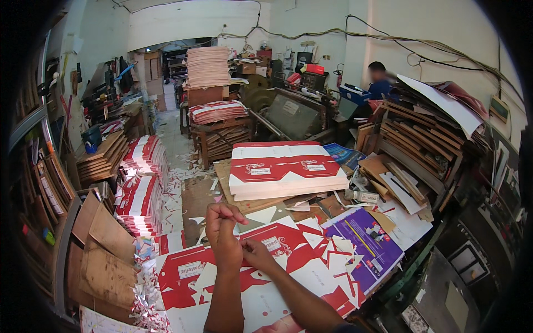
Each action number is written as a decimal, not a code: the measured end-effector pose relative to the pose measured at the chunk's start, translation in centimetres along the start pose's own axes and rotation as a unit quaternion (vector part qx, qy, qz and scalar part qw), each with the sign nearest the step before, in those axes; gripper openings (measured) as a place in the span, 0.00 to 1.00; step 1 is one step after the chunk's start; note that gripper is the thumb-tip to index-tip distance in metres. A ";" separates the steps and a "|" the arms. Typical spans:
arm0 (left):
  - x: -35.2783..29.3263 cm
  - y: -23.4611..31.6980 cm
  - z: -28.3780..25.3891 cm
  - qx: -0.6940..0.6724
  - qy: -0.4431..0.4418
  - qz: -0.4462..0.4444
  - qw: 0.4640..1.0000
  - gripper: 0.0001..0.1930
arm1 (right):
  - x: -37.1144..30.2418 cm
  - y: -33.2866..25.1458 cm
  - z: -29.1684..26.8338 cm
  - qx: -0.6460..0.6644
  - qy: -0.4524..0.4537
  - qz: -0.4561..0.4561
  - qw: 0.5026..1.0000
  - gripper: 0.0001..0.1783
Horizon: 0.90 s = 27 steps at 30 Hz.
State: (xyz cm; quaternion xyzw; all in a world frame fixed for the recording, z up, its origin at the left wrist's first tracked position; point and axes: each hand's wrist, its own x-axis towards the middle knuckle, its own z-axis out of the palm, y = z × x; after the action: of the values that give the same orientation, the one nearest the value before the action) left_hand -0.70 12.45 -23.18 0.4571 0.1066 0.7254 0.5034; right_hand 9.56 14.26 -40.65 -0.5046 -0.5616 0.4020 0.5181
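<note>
**A:** What are the hands doing right now?

**B:** The left hand (223, 230) is lifting up in a loose fist, fingers curled together, pinching what looks like a thin white strip of waste; it is too small to be sure. The right hand (256, 254) is pressing flat on the red and white die-cut sheet (288, 244), fingers closed against the card, holding it down.

**A:** And where is that sheet lying?

**B:** It is lying on top of the pile on the worktable, right in front of the person, with white offcuts (338, 252) scattered beside it and a purple printed sheet (369, 238) just to its right.

**A:** How should the step go well, in your judgement?

**B:** I would say by keeping the pressing hand close to the tear, pulling the waste low and along the cut line, so the red panel is not ripping or creasing.

**A:** Anything nearby to mind?

**B:** The finished stack of red and white sheets (286, 169) is sitting further back, well apart.
</note>
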 end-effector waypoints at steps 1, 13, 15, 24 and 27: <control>0.0 0.1 0.1 0.006 0.000 0.002 1.000 0.04 | 0.0 0.1 0.0 0.001 0.000 0.003 1.000 0.13; -0.1 0.7 -1.0 -0.072 0.033 0.024 0.997 0.11 | 0.4 2.5 -0.1 -0.013 0.010 -0.031 0.999 0.08; -0.6 4.1 -1.3 -0.132 0.033 0.025 0.990 0.12 | 0.6 2.6 -0.3 0.012 -0.001 -0.025 1.000 0.07; -3.3 13.1 -6.5 0.117 0.079 0.145 0.979 0.07 | 0.7 1.4 -0.5 0.101 0.049 -0.005 0.994 0.06; -5.1 12.6 -12.7 0.328 0.061 0.019 0.942 0.09 | 0.7 0.0 -2.0 0.301 0.130 0.016 0.945 0.06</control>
State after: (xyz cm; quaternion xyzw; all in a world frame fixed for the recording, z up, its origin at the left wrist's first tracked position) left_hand -18.04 6.18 -25.41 0.5536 0.3611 0.6859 0.3043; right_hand 11.53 14.83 -40.21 -0.3822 -0.3338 0.4914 0.7078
